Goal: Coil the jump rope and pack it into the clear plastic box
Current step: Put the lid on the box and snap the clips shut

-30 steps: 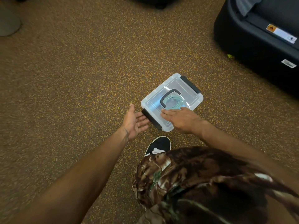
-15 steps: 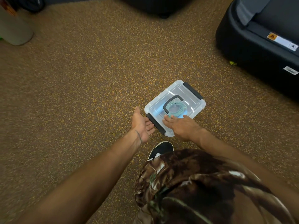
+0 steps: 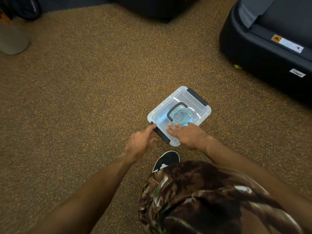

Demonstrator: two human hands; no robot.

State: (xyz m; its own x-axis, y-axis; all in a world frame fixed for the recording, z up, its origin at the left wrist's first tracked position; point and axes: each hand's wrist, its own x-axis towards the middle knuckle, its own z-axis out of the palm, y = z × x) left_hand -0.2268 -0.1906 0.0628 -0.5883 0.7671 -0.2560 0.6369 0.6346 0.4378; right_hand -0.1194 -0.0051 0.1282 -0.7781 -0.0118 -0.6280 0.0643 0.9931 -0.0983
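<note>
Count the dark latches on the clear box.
2: near latch, beside the left hand; far latch, on the opposite end. None appears hidden.

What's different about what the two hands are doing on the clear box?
The left hand touches the black latch with one finger; the right hand lies flat, fingers spread, on the lid. The left hand is mostly over the carpet beside the clear box; the right hand covers its near corner. Both are bare and hold nothing.
</note>
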